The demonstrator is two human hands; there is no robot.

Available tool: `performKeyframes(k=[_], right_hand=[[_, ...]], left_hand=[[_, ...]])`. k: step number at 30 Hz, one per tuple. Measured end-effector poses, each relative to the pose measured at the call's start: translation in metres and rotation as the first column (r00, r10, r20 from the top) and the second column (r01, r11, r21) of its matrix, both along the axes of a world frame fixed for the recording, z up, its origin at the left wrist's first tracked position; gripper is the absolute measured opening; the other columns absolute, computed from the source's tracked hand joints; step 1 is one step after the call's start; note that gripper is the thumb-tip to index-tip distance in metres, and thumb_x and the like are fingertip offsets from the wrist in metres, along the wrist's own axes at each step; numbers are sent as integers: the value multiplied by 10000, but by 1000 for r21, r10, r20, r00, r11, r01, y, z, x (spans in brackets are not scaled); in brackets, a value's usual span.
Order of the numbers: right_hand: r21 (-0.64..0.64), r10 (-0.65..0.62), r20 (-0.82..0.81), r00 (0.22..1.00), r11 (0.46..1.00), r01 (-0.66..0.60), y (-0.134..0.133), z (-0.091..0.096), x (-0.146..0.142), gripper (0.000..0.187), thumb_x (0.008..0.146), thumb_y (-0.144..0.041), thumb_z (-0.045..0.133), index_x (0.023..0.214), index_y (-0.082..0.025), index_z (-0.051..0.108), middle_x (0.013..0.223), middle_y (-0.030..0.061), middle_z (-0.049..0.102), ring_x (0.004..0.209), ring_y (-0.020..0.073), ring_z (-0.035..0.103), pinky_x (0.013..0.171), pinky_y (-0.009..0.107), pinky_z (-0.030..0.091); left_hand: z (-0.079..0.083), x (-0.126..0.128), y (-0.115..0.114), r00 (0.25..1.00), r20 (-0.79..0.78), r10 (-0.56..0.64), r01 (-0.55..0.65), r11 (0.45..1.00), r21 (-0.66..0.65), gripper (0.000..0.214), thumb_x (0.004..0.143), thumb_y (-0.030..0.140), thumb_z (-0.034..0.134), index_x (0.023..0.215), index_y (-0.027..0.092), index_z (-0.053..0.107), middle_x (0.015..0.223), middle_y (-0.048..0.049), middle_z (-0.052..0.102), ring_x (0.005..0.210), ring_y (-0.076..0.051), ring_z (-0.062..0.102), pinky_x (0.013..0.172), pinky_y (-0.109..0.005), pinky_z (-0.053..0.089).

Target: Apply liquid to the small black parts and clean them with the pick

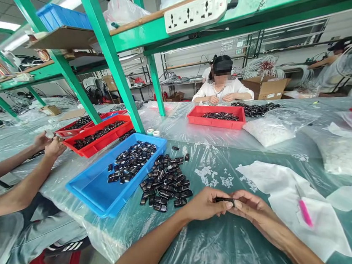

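Between my two hands, over the green table top (227, 245), is a small black plastic piece (224, 199). My left hand (205, 204) grips its left side with thumb and fingers. At its right end, the thumb and fingertips of my right hand (250, 204) close on the same piece. Just left of my hands lies a loose pile of similar black pieces (166, 184). Beyond the pile, a blue tray (91, 196) holds more of them. Tiny white bits (208, 175) are scattered on the table past my hands.
A pink-handled tool (305, 212) rests on a white sheet (276, 175) at right. Clear bags of white parts (268, 132) stand behind. Red trays (100, 136) and a co-worker's hands (53, 146) are at left. Another person (221, 84) sits opposite, near a green post (114, 67).
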State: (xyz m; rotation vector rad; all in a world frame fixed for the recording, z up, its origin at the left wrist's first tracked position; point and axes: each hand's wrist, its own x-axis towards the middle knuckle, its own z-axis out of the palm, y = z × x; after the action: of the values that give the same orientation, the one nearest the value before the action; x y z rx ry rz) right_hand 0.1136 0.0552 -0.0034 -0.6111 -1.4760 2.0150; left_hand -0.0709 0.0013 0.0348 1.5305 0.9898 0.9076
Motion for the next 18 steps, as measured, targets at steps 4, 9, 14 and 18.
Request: performKeyframes(k=[4,9,14,18], right_hand=[[135,-233,84,969,966,220,4,-8,-5,297,785,-411,662,985,-207,580,914,14,566,885,163,532,820,279,439],[201,-366,172,915,922,331,3,-6,-2,380,763,-508,644,939,-174,603,837,22,591,778,145,533,739,233,429],[213,-379,169,910,915,342,0,-7,-1,370,780,-519,619,907,-171,601,773,16,588,712,138,516,712,239,409],[252,-384,163,909,907,338,-2,-7,-1,378,833,-529,544,912,-164,608,770,28,594,705,149,516,716,261,396]], left_hand=[[3,-1,1,993,-54,102,-105,993,-47,466,815,490,541,933,57,668,604,-27,507,519,-95,472,506,-203,397],[26,-9,-2,972,-122,202,-211,975,-65,541,816,416,554,1249,92,534,589,-4,503,471,-91,444,492,-209,379],[61,-53,-3,851,-232,471,-440,881,174,497,842,418,501,1206,86,566,641,-27,541,576,-129,512,535,-216,417],[86,-118,-8,514,-339,788,-624,615,483,449,878,388,426,1190,102,576,845,-73,629,708,-160,568,642,-243,454]])
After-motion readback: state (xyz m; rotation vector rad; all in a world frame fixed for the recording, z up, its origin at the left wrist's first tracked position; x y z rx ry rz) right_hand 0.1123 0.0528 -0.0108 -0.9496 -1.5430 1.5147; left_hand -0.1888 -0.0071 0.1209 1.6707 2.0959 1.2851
